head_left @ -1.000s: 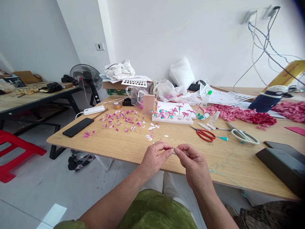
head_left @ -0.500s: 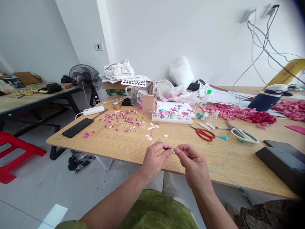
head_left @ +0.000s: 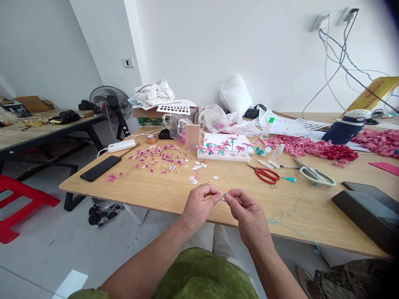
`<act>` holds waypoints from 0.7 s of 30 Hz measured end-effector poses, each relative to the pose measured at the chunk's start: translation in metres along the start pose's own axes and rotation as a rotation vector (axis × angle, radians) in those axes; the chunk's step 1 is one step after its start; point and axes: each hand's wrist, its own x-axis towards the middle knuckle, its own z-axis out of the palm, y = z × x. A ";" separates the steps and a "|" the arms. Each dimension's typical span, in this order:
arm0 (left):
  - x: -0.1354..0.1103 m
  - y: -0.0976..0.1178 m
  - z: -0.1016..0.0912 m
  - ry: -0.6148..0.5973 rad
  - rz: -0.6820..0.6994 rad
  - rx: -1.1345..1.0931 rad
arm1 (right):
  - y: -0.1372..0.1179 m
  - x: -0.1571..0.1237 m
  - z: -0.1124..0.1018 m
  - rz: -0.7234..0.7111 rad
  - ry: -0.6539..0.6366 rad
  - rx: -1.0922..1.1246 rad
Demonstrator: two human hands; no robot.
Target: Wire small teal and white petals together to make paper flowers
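Note:
Above the front edge of the table, my left hand [head_left: 201, 205] pinches thumb against fingertips. My right hand [head_left: 248, 212] is closed in the same way, its fingertips almost touching those of the left. Between them shows a tiny greenish-teal bit [head_left: 225, 194]; the fingers hide most of it, so its kind cannot be made out. Just beyond lie loose white petals [head_left: 193, 180] and scattered pink petals [head_left: 165, 158]. Behind the hands, pink and teal flowers [head_left: 222, 146] on dark stems stand in a white foam block [head_left: 224, 157].
Red-handled scissors [head_left: 267, 175] and white-handled scissors [head_left: 318, 174] lie to the right, near teal thread [head_left: 291, 226]. A dark box [head_left: 361, 220] sits at the right edge, a phone [head_left: 100, 168] at left. Pink flower strands [head_left: 305, 148], plastic bags [head_left: 215, 118] and a navy bottle [head_left: 346, 129] stand farther back.
Both hands have shifted very slightly left in view, along with the whole scene. The fingertips stay pinched close together, and slightly more of the teal bit shows.

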 end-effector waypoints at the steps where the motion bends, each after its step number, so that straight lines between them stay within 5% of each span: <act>1: 0.001 0.001 -0.001 0.001 -0.002 0.002 | 0.000 -0.001 0.001 0.004 -0.005 -0.009; 8: 0.004 0.003 -0.010 0.023 0.049 0.133 | 0.003 -0.004 0.002 -0.034 -0.031 -0.159; 15: 0.006 0.001 -0.012 0.023 0.200 0.376 | 0.006 -0.008 0.001 -0.324 -0.003 -0.692; 21: 0.010 -0.004 -0.012 -0.034 0.380 0.666 | 0.008 -0.015 0.001 -0.401 0.005 -0.898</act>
